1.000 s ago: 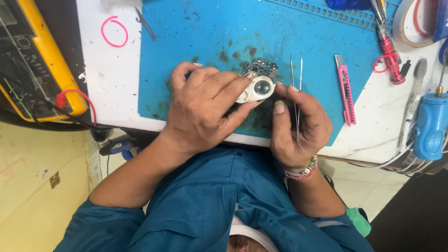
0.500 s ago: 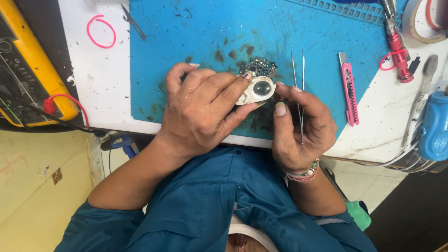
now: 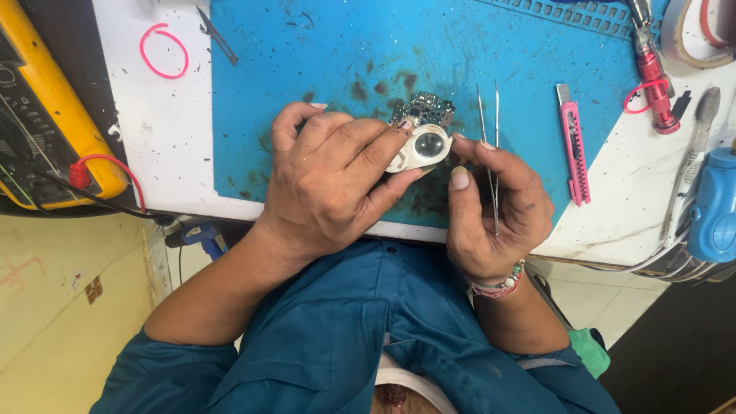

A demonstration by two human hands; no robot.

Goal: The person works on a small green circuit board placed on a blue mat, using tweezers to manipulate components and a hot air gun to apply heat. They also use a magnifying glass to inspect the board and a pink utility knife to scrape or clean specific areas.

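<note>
My left hand grips a small white round housing with a clear lens and a dark circuit board attached at its far side, held just above the blue work mat. My right hand holds thin metal tweezers, their tips pointing away from me beside the board. The right thumb and forefinger touch the right rim of the housing.
A pink utility knife lies right of my hands. A red tool, a tape roll and a blue device sit at far right. A yellow multimeter with a red lead is left; a pink band and a black probe lie beyond.
Both hands keep their grip on the housing and tweezers with almost no shift. The view has drifted slightly.
</note>
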